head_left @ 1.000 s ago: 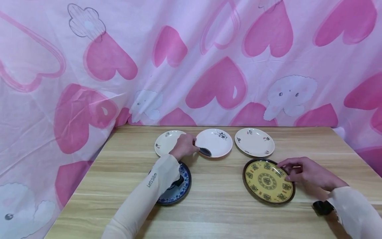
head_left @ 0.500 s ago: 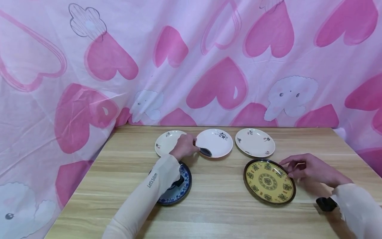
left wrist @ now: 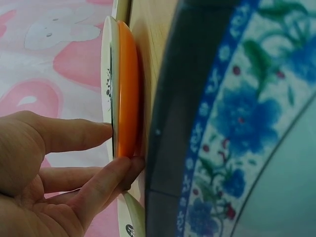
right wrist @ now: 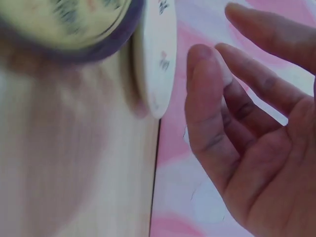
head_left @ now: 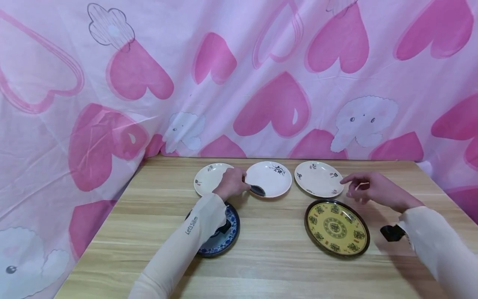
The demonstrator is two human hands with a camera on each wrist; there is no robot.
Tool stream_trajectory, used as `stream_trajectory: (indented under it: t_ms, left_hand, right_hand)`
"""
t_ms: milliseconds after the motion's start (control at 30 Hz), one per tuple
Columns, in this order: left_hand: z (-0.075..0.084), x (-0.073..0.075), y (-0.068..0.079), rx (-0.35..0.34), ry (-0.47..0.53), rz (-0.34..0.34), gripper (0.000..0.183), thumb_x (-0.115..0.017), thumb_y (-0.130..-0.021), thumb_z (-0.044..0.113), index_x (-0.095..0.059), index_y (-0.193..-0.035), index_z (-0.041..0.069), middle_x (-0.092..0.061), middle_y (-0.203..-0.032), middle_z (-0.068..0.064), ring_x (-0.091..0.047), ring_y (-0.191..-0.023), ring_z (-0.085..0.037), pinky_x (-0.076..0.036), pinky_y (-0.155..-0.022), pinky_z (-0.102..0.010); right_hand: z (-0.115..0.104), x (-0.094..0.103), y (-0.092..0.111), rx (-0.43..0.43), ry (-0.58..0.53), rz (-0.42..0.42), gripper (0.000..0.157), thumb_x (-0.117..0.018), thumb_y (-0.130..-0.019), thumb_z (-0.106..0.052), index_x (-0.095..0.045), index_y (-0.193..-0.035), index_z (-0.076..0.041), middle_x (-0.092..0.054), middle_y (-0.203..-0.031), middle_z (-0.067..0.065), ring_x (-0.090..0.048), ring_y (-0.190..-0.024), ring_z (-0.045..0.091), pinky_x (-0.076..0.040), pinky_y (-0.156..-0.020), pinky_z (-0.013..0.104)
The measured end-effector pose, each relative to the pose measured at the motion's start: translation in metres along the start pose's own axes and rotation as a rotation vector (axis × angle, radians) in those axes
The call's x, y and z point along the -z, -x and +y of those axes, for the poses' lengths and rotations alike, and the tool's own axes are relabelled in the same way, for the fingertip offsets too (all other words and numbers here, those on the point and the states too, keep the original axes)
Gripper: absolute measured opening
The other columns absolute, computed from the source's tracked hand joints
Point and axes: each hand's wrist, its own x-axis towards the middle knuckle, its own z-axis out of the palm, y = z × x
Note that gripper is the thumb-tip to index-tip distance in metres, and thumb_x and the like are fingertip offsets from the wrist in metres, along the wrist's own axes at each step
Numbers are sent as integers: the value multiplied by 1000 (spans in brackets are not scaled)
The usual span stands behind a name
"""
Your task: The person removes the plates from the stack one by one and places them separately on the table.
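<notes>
My left hand point(head_left: 232, 182) pinches the near-left rim of the middle white plate point(head_left: 272, 176). In the left wrist view the thumb is at the rim and other fingers are against the orange underside point(left wrist: 129, 94). A dark patch point(head_left: 257, 190) shows on this plate beside the fingertips. My right hand point(head_left: 381, 192) holds nothing; its fingers are loosely bent, close by the right edge of the right white plate point(head_left: 319, 178). Below that hand lies a yellow plate point(head_left: 336, 226) with a dark brown rim. Under the left forearm sits a blue-patterned plate point(head_left: 232, 227), partly hidden by the sleeve.
Another white plate point(head_left: 209, 177) stands at the back left, partly covered by the left hand. All the plates are on a wooden table point(head_left: 276, 257). A pink heart-patterned cloth point(head_left: 276, 104) hangs behind the table and along its sides.
My right hand has left the rim of the yellow plate and moved up and back to beside the right white plate. The left hand stays at the middle plate.
</notes>
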Motion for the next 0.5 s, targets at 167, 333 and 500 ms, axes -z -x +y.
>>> stream_trajectory:
  t_ms: [167, 333, 500]
  left_hand:
    - [1, 0, 0, -13, -14, 6, 25, -76, -85, 16, -59, -69, 6, -50, -68, -1, -49, -71, -17, -36, -60, -22]
    - [2, 0, 1, -14, -60, 17, 25, -76, -85, 18, -59, -69, 8, -51, -68, -1, -48, -76, -20, -37, -66, -26]
    - [4, -1, 0, -30, -78, 21, 27, -76, -85, 19, -58, -68, 8, -51, -68, -1, -49, -78, -21, -39, -68, -28]
  right_hand:
    - [-20, -6, -19, 1, -22, 33, 46, -69, -92, -16, -57, -132, 4, -65, -101, 20, -68, -81, 23, -62, -71, 36]
    - [-38, -17, -41, 55, -65, 38, 42, -71, -91, -12, -60, -126, 7, -64, -95, 18, -69, -79, 27, -63, -70, 38]
    - [-55, -30, -56, 67, -53, 51, 38, -70, -91, -11, -61, -123, 8, -64, -95, 16, -71, -82, 21, -63, -72, 32]
